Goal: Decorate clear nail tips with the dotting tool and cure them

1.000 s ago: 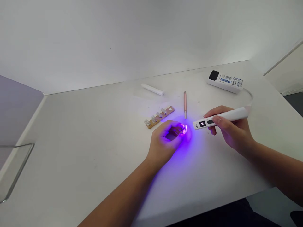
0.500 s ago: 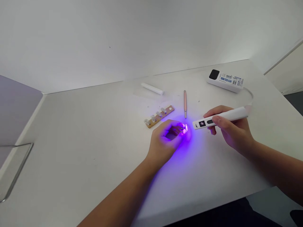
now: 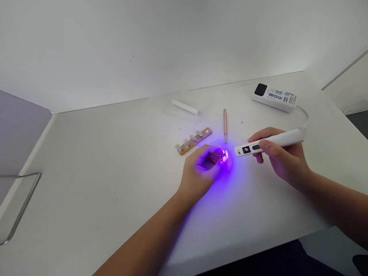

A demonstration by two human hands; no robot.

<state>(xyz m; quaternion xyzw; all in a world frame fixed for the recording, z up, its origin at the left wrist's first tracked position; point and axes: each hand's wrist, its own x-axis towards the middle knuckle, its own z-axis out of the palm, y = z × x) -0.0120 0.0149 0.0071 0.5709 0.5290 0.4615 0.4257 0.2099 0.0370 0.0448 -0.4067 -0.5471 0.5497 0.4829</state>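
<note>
Near the middle of the table my left hand [image 3: 198,168] pinches a small clear nail tip [image 3: 225,155] between thumb and fingers; violet light glares on it and blurs its details. My right hand [image 3: 280,153] is wrapped around a white handheld UV lamp [image 3: 287,138], thumb by its dark button. The lamp's lit display faces up, and its front end points left at the nail tip with a small gap between. Just behind my left hand lies a wooden strip [image 3: 181,151] carrying several clear nail tips [image 3: 186,143] on small stands.
A pink metal-ended pen tool [image 3: 225,122] lies beyond the hands, with a white stick [image 3: 185,107] to its left. At the back right sits a white box-shaped device [image 3: 273,100] with a cable [image 3: 305,113]. A metal frame [image 3: 24,207] stands at the left edge.
Almost nothing differs. The right hand and lamp appear shifted very slightly to the right, and the violet glow stays on the nail tip.
</note>
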